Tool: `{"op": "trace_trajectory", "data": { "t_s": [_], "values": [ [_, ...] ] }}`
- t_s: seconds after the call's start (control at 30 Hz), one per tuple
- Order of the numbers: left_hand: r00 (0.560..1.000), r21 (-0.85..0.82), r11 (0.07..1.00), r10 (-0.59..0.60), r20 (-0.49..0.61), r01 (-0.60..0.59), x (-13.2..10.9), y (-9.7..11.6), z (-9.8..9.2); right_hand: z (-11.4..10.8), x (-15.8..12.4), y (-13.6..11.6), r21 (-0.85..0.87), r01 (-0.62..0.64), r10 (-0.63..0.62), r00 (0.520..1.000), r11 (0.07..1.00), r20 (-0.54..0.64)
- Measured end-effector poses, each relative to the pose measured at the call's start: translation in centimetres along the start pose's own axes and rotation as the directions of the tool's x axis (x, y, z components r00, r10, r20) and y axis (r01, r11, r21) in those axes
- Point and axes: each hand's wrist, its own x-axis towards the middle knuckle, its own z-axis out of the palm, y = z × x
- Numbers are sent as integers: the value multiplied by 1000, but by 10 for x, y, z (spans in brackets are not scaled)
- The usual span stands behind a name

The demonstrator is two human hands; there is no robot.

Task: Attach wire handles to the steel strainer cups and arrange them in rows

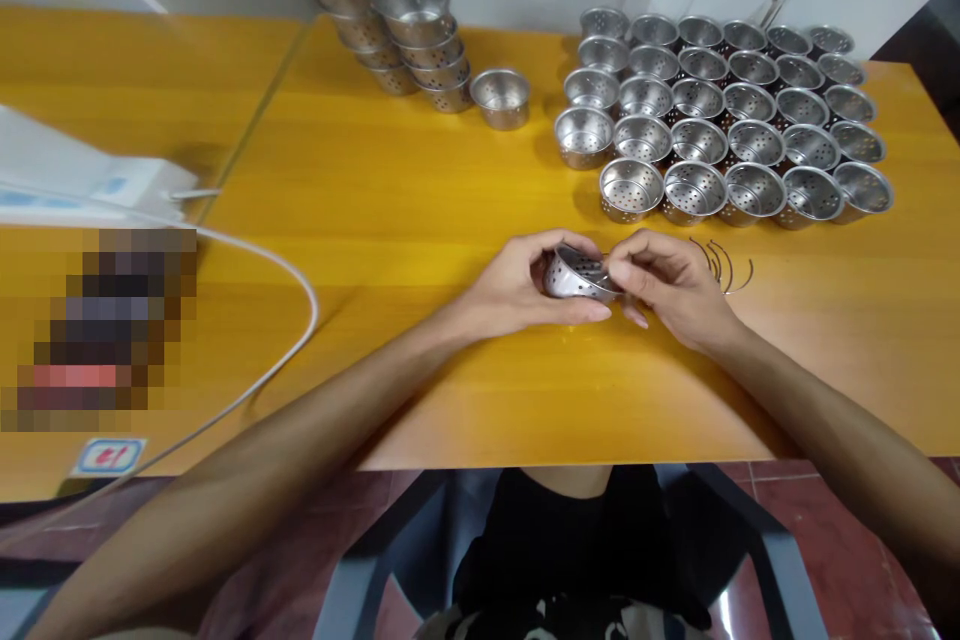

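My left hand (pixel 517 288) is wrapped around a small perforated metal cup (pixel 577 278), its fingers over the far side and its thumb along the near side. The cup is tilted, with its open mouth facing up and toward the right. At the cup's right rim, my right hand (pixel 667 282) has its thumb and fingertips pinched together. Whatever is between those fingertips is too small and too covered to make out. Several thin curved wires (pixel 726 265) lie on the table just beyond my right hand, partly hidden by it.
Rows of matching perforated cups (pixel 697 125) stand at the back right. Two leaning stacks of cups (pixel 427 40) and a single cup (pixel 501 100) stand at the back. On the left are a white power strip (pixel 142 182), its looping cable (pixel 304 285) and a sticker (pixel 111 456).
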Motion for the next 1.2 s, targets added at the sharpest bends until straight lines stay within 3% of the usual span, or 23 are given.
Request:
{"op": "trace_trajectory", "data": {
  "t_s": [0.1,0.23,0.43,0.6,0.73,0.97,1.07,1.2],
  "values": [
    [1000,-224,974,5,20,0,0,-7,-4,-6,-1,-5,-177,64,-67,998,982,-11],
    [994,-462,886,0,106,49,-3,-15,-6,-10,-5,-11,-461,202,-189,979,864,74],
    [990,-573,811,-54,130,120,-6,-21,-4,-10,-7,-6,-526,302,-291,951,795,105],
    [991,-574,811,-50,127,114,-4,-16,-2,-10,-5,-4,-501,337,-341,936,797,87],
    [994,-539,838,-26,107,80,-3,-13,0,-11,-5,-8,-488,358,-328,933,796,150],
    [997,-338,941,11,72,14,-1,-10,-8,-11,-9,-10,-621,410,-291,912,668,289],
    [994,-223,972,87,72,-69,1,-12,-11,-9,-11,-11,-627,317,-195,946,711,257],
    [985,-244,966,122,121,-89,3,-16,-13,-10,-12,-14,-578,266,-143,958,772,250]
  ]
}}
